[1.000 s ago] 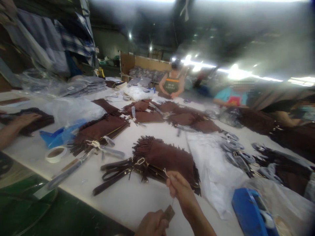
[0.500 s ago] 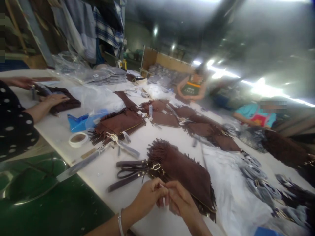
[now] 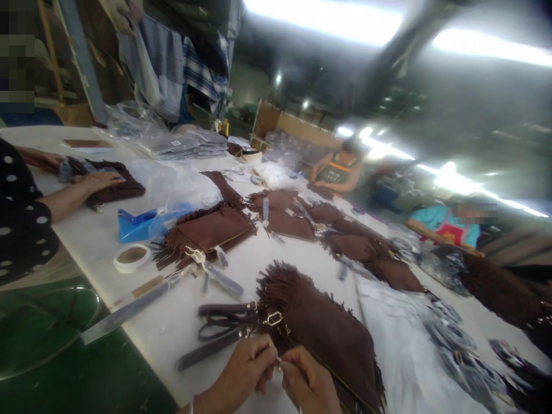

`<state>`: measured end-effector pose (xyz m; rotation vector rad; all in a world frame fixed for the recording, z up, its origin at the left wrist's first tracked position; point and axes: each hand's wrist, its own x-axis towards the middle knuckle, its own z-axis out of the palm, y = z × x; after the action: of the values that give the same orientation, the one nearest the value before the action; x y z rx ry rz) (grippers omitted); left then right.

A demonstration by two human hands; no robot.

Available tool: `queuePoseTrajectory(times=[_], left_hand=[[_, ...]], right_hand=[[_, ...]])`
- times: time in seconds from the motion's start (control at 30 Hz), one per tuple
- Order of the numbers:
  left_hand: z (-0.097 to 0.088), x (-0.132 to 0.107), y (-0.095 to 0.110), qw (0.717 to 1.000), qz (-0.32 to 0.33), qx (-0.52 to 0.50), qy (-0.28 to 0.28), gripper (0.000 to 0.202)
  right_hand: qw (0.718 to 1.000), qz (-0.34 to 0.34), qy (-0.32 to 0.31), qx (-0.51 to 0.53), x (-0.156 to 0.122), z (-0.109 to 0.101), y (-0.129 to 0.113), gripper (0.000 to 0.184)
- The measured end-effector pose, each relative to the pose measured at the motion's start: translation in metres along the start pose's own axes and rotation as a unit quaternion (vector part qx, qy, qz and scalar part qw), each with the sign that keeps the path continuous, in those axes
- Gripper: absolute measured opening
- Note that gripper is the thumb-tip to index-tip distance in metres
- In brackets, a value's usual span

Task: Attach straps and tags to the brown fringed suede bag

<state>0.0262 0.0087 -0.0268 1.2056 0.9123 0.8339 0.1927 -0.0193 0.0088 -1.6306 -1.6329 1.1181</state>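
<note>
My left hand point(image 3: 244, 368) and my right hand point(image 3: 309, 379) meet fingertip to fingertip at the near edge of a brown fringed pouch point(image 3: 325, 319). Both are closed in a pinch. Something small and pale shows between the fingertips, too small to name. The pouch lies flat, with a gold zipper along its near side and fringe at its left end and far edge. Dark wrist straps point(image 3: 211, 351) stretch left from it, joined near a gold clasp point(image 3: 273, 318). My fingers partly cover the pouch's near corner.
More brown fringed pouches point(image 3: 211, 230) lie across the white table. Nearby are a tape roll point(image 3: 131, 258), blue plastic point(image 3: 137, 224), white sheeting point(image 3: 401, 345) and grey straps point(image 3: 457, 351). At left, a co-worker's hand point(image 3: 99, 181) rests on a dark pouch; two people sit farther back.
My hands have shifted slightly down and left in view, still pinched together, their fingertips now closer. The whole view has tilted a little. The pouch stays beside them.
</note>
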Motion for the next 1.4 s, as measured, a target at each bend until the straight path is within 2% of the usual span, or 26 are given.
queuePoseTrajectory(times=[0.07,0.1,0.17,0.23,0.3,0.37,0.43,0.53,0.67,0.97,1.1,1.3,1.4], left_hand=[[-0.007,0.008,0.01,0.987,0.067,0.137,0.05,0.037],[-0.01,0.013,0.015,0.965,0.111,0.222,0.079,0.037],[-0.014,0.023,0.02,0.9,0.178,0.384,0.11,0.027],[-0.015,0.034,0.019,0.846,0.182,0.492,0.098,0.014],[-0.014,0.045,0.014,0.824,0.137,0.544,0.079,0.011],[-0.015,0.054,0.009,0.827,0.084,0.553,0.06,0.017],[-0.018,0.061,0.009,0.838,0.061,0.541,0.04,0.021],[-0.024,0.068,0.014,0.848,0.077,0.525,0.017,0.016],[-0.026,0.071,0.022,0.835,0.096,0.541,0.0,0.015],[-0.021,0.068,0.022,0.82,0.101,0.563,0.027,0.02],[-0.021,0.067,0.023,0.822,0.105,0.559,0.029,0.019],[-0.021,0.065,0.027,0.841,0.133,0.523,0.031,0.016],[-0.022,0.065,0.027,0.875,0.121,0.467,0.03,0.01]], right_hand=[[0.999,-0.014,0.046,-0.014,0.005,-0.005,0.0,0.032],[0.997,-0.021,0.073,-0.031,0.008,-0.008,0.0,0.032],[0.99,-0.033,0.114,-0.078,0.015,-0.016,-0.004,0.029],[0.983,-0.04,0.128,-0.127,0.025,-0.023,-0.008,0.025],[0.976,-0.051,0.129,-0.168,0.035,-0.027,-0.013,0.021],[0.968,-0.071,0.129,-0.202,0.045,-0.029,-0.017,0.019],[0.961,-0.09,0.125,-0.231,0.052,-0.029,-0.018,0.018],[0.949,-0.097,0.113,-0.279,0.059,-0.03,-0.017,0.019],[0.934,-0.087,0.096,-0.333,0.062,-0.035,-0.013,0.02],[0.918,-0.101,0.091,-0.371,0.06,-0.038,-0.014,0.019],[0.919,-0.108,0.087,-0.369,0.062,-0.037,-0.015,0.018],[0.926,-0.096,0.079,-0.357,0.065,-0.033,-0.019,0.021],[0.927,-0.091,0.077,-0.357,0.067,-0.03,-0.017,0.022]])
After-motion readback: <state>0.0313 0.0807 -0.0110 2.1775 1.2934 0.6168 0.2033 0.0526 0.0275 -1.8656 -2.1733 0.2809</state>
